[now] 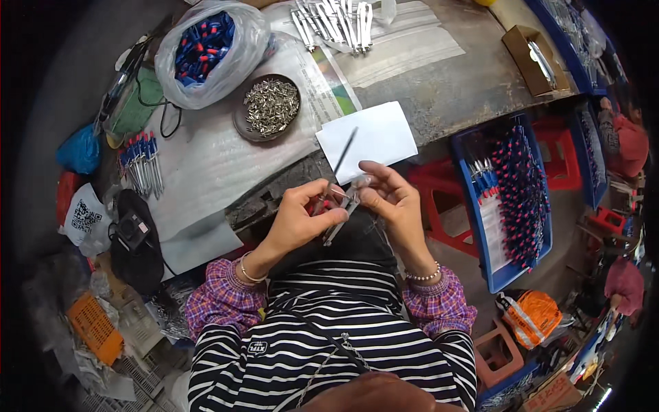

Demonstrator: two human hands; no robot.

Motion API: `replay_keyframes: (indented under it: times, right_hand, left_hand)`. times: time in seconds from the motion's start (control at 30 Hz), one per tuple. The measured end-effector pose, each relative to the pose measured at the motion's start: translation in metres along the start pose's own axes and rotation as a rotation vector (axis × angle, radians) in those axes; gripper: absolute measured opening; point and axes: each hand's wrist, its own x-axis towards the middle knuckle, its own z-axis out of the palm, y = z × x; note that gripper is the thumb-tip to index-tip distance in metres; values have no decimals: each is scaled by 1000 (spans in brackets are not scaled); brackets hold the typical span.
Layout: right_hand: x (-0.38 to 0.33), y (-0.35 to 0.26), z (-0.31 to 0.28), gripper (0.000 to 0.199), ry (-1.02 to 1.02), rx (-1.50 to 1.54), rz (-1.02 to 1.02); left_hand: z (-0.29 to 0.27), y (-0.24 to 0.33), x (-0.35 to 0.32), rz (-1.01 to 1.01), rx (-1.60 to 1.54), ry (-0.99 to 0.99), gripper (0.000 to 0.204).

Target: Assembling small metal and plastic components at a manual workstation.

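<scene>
From the head camera I see my left hand (296, 218) and right hand (390, 196) meeting just above my lap, at the near edge of the table (446, 82). Both pinch a small metal clip (341, 218) between them; the left fingers are curled around its lower part, the right fingertips grip its upper end. A thin dark rod (344, 152) rises from the hands over a white sheet of paper (367, 132). Further back sit a bowl of metal pieces (270, 106) and a plastic bag (209, 51) of blue and red parts. A blue tray (511, 199) stands at my right.
</scene>
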Motion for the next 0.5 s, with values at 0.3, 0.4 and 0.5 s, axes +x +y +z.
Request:
replay_keyframes:
  times: [0.3, 0.4, 0.5]
  right_hand:
    - [-31, 46, 12, 46, -177, 63, 85]
    - [-27, 49, 8, 46, -166, -108, 40]
    - [-27, 42, 9, 43, -82, -207, -7]
  left_hand:
    - [8, 1, 5, -68, -176, 53, 22]
    - [9, 2, 7, -81, -198, 64, 22]
    - [8, 1, 9, -80, -212, 65, 24]
